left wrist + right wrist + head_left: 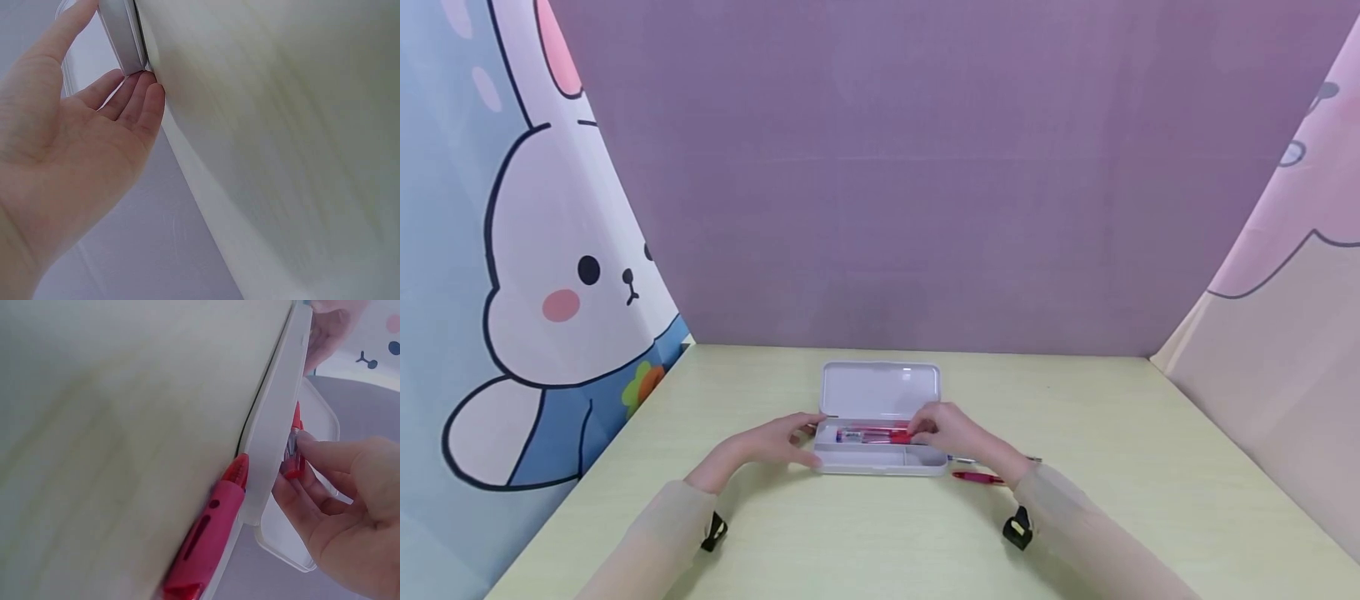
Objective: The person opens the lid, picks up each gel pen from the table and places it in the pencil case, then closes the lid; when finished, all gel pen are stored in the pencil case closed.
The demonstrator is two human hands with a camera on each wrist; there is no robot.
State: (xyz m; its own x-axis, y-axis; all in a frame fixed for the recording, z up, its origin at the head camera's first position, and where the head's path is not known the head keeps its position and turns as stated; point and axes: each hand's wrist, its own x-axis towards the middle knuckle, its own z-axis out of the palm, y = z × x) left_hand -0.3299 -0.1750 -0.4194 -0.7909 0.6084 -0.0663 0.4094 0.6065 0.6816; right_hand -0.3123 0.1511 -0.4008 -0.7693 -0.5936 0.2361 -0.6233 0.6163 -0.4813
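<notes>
A white pencil case (pixel 859 469) lies with its lid (pixel 880 390) raised at the back. My left hand (pixel 775 439) holds its left end, thumb toward the front and fingers toward the back; in the left wrist view those fingers (pixel 145 103) touch the end of the case. Over the right part of the rear compartment, my right hand (pixel 951 429) pinches a red-ended pen (pixel 292 465) between thumb and fingers. Other slim pens (pixel 853 436) lie in that compartment, too small to tell apart. Part of the held pen is hidden by the fingers.
A magenta pen (pixel 977 477) lies on the table by the case's front right corner. Behind it another thin pen (pixel 961 459) runs beneath my right wrist, partly hidden. A purple panel (pixel 925 208) rises at the table's back edge, with printed cloth (pixel 572 283) at the left.
</notes>
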